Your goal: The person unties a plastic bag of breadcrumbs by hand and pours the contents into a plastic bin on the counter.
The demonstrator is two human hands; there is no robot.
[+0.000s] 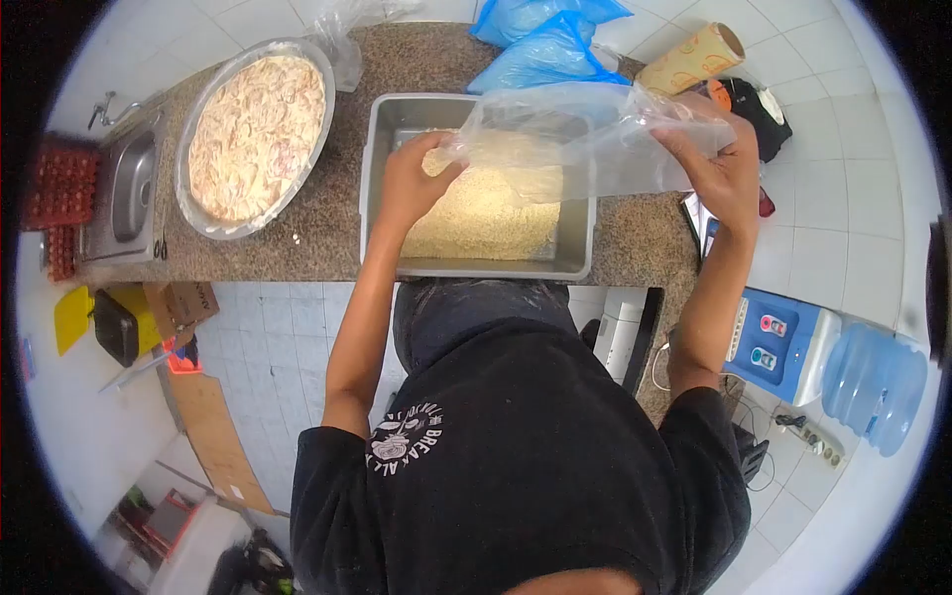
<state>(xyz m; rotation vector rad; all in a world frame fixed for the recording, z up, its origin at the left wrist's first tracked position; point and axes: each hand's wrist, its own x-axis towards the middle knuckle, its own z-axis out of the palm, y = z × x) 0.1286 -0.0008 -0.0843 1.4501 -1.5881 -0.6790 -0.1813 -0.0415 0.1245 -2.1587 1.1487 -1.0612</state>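
A clear plastic bag [635, 129] is stretched sideways over a grey rectangular tub [580, 243]. My left hand [418, 177] pinches the bag's left edge above the tub's left part. On the other side, my right hand [716, 167] is closed on the bag's gathered right end, past the tub's right rim. Pale yellow crumbs [476, 228] lie in the tub, heaped toward the front and middle. Part of them shows only through the plastic. Whether any crumbs are inside the bag, I cannot tell.
A large round metal bowl [327, 124] of batter-coated pieces stands left on the granite counter [297, 253]. Blue plastic bags [545, 59] and a cardboard-like roll [694, 58] lie behind. A sink [129, 193] and red egg trays [64, 188] are far left; a water dispenser [783, 342] stands right.
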